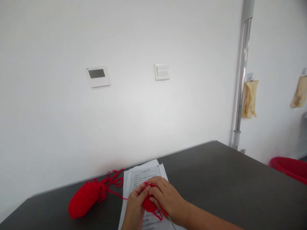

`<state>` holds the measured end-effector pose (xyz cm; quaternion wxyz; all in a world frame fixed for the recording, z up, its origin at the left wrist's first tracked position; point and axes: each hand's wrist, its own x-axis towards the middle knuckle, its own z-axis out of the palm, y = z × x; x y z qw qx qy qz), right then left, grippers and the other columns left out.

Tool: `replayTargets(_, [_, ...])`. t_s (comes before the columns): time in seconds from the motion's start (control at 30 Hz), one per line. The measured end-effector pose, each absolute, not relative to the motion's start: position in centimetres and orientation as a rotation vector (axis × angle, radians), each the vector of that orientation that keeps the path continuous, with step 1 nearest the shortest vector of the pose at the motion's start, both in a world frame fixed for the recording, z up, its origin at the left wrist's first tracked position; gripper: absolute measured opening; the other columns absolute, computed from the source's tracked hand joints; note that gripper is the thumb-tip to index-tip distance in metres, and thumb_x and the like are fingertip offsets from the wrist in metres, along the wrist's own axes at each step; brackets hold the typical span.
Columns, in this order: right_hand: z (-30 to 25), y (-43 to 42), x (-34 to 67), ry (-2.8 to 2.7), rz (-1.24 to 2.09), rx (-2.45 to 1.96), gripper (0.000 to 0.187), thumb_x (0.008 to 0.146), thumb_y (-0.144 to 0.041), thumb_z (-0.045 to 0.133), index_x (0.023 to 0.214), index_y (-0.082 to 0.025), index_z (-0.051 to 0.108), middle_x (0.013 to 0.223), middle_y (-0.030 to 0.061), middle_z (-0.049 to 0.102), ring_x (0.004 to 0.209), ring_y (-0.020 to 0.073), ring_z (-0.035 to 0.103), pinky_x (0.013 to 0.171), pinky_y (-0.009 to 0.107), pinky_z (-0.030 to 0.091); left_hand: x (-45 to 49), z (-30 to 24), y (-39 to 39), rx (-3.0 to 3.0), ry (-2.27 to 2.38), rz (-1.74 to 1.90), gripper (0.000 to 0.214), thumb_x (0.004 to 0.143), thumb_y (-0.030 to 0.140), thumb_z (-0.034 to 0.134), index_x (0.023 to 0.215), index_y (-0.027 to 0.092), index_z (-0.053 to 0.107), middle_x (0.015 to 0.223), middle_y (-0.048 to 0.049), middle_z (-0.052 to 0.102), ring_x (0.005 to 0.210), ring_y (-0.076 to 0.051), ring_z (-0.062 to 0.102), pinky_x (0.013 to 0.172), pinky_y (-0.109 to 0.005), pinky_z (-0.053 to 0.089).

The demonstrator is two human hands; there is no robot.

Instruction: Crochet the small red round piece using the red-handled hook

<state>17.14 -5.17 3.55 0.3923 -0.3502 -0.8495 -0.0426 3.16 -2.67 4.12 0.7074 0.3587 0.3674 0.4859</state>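
A small piece of red knitting [149, 205] is held between both hands above the printed sheets. My left hand [134, 202] pinches its left side, fingers closed near the top edge. My right hand [166, 198] is closed around the right side, its fingertips meeting the left ones. From under the right palm a thin needle [171, 221] sticks out toward the lower right; most of it is hidden by the hand. A loop of red yarn hangs from the bottom of the knitting. Red yarn [117, 193] runs leftward from my left hand to a skein [84, 199] lying on the table.
The stack of printed paper [128, 180] lies beneath my hands on the dark table [203, 172]. A white wall stands behind, with a thermostat panel [98, 76] and a light switch [162, 72]. At right are a metal pole [243, 73], hanging yellowish gloves [250, 99] and a red chair [290, 167].
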Motion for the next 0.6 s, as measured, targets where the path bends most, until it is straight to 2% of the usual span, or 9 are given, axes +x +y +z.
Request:
replayTargets(0.2, [2.9, -5.2, 16.6, -2.119, -0.095, -0.952, 0.016, 0.092, -0.017, 0.041, 0.106, -0.016, 0.049, 0.117, 0.0138, 0.056, 0.109, 0.0231, 0.049, 0.093, 0.041, 0.045, 2.8, 2.9, -2.0, 0.910, 0.881, 1.159, 0.035, 0.054, 0.028, 0.081, 0.086, 0.015, 0.072, 0.088, -0.0088, 0.074, 0.089, -0.026, 0.067, 0.080, -0.033, 0.052])
replayTargets(0.43, [2.4, -5.1, 16.5, -2.070, 0.031, -1.012, 0.008, 0.089, -0.017, 0.045, 0.095, -0.017, 0.050, 0.101, 0.0101, 0.061, 0.096, 0.0222, 0.054, 0.084, 0.037, 0.046, 1.7, 2.0, -0.8, 1.245, 1.003, 1.161, 0.045, 0.060, 0.030, 0.077, 0.102, 0.017, 0.070, 0.097, -0.0082, 0.073, 0.099, -0.027, 0.064, 0.088, -0.035, 0.049])
replayTargets(0.53, [2.5, -5.2, 16.6, -2.048, 0.103, -1.014, 0.007, 0.088, -0.017, 0.045, 0.093, -0.018, 0.049, 0.098, 0.0090, 0.061, 0.092, 0.0212, 0.054, 0.083, 0.036, 0.045, 1.4, 2.1, -0.8, 1.424, 1.065, 1.171, 0.041, 0.064, 0.030, 0.073, 0.103, 0.018, 0.070, 0.108, -0.0088, 0.069, 0.106, -0.027, 0.060, 0.095, -0.036, 0.044])
replayTargets(0.6, [2.5, -5.2, 16.8, -2.035, 0.146, -1.011, 0.007, 0.088, -0.018, 0.044, 0.092, -0.018, 0.049, 0.096, 0.0082, 0.061, 0.090, 0.0203, 0.054, 0.082, 0.034, 0.045, 1.2, 2.3, -0.8, 1.582, 1.111, 1.162, 0.037, 0.068, 0.031, 0.070, 0.103, 0.018, 0.070, 0.106, -0.0085, 0.069, 0.103, -0.026, 0.061, 0.095, -0.036, 0.044])
